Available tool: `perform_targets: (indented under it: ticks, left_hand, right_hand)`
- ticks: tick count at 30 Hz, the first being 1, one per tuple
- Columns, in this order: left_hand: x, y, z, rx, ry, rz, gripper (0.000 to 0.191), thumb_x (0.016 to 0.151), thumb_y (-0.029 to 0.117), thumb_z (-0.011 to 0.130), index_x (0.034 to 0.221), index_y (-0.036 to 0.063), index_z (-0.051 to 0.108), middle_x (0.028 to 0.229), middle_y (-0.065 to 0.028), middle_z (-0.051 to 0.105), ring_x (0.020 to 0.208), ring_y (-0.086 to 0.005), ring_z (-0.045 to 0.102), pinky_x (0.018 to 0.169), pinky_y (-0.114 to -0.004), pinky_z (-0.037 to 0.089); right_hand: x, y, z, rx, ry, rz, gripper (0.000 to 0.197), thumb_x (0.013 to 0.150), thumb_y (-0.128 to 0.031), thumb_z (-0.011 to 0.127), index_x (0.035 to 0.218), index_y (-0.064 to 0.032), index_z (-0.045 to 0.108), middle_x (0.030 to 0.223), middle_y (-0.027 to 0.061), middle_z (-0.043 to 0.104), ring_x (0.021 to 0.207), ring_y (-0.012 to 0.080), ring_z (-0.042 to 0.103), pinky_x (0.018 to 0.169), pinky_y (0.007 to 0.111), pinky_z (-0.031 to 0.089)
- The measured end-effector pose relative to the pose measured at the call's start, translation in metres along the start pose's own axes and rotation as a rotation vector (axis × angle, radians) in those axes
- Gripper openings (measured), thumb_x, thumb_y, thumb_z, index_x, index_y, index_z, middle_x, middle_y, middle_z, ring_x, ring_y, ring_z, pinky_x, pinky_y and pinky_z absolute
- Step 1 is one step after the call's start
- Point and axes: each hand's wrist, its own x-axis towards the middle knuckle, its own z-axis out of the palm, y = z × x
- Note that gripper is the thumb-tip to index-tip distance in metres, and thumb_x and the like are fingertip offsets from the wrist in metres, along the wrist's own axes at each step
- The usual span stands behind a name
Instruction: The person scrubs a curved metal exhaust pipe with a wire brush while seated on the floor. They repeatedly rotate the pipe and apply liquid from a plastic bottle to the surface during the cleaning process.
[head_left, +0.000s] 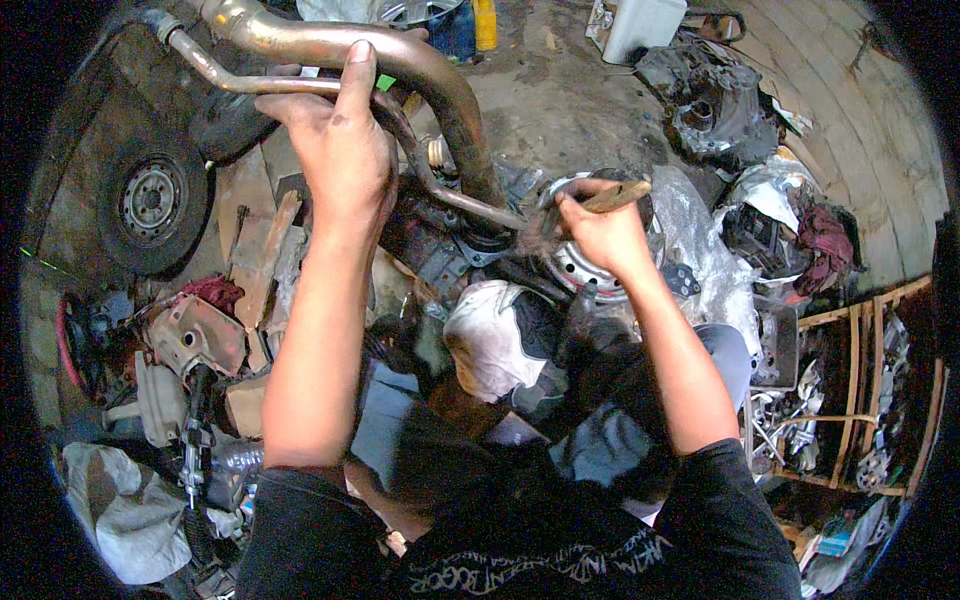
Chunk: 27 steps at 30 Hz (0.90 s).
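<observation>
My left hand (341, 142) grips a bent metal pipe assembly, with the thumb over its thick pipe (442, 75). A thinner metal tube (420, 161) runs alongside, beneath the fingers. In my right hand (607, 229) is a brush with a worn wooden handle (619, 196). Its blurred bristles (536, 232) are at the lower end of the thin tube; whether they touch it is hard to tell. Behind the right hand lies a steel wheel rim (577, 274), partly hidden by the hand and forearm. The thick pipe's upper end leaves the top of the view.
A tyre on a steel wheel (152, 196) is at left, near a bent metal plate (196, 335). A stained white cloth (484, 337) lies before me. At right are a greasy metal housing (712, 105), clear plastic sheeting (694, 255) and a wooden rack (851, 390) with metal parts.
</observation>
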Motion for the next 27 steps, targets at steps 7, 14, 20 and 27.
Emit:
perform_targets:
  ticks: [7,14,20,27]
  left_hand:
    - [0.000,-0.001,-0.012,0.112,0.039,0.035,0.051,0.098,0.001,0.065,0.137,0.0012,0.032,0.127,-0.0151,0.056,0.115,-0.0211,0.058,0.104,-0.036,0.046]
    - [-0.004,0.003,-0.002,0.030,0.059,0.024,0.053,0.098,0.004,0.068,0.138,0.0008,0.033,0.127,-0.0133,0.056,0.114,-0.0193,0.057,0.101,-0.034,0.046]
    - [-0.004,0.004,-0.007,0.127,0.094,0.032,0.051,0.098,0.003,0.067,0.137,-0.0010,0.035,0.127,-0.0131,0.056,0.113,-0.0190,0.058,0.101,-0.035,0.046]
    - [-0.006,0.008,-0.002,0.069,0.110,0.001,0.051,0.098,0.003,0.067,0.137,0.0001,0.035,0.123,-0.0125,0.058,0.111,-0.0198,0.060,0.098,-0.035,0.049]
  right_hand:
    - [-0.005,-0.031,-0.023,0.160,-0.117,0.033,0.037,0.087,-0.031,0.079,0.106,0.0008,0.075,0.093,0.0193,0.076,0.088,0.0326,0.075,0.082,0.040,0.057]
    - [-0.005,-0.037,-0.019,-0.166,0.141,-0.511,0.017,0.086,-0.012,0.076,0.096,0.0012,0.072,0.084,0.0241,0.067,0.084,0.0470,0.065,0.074,0.051,0.054]
    - [-0.011,-0.035,-0.017,0.171,-0.318,0.083,0.036,0.090,-0.030,0.076,0.109,0.0007,0.073,0.099,0.0198,0.075,0.093,0.0272,0.074,0.082,0.038,0.057]
    - [-0.006,-0.049,-0.033,-0.009,-0.058,-0.226,0.027,0.087,-0.023,0.077,0.096,0.0014,0.074,0.090,0.0252,0.072,0.091,0.0355,0.073,0.081,0.044,0.056]
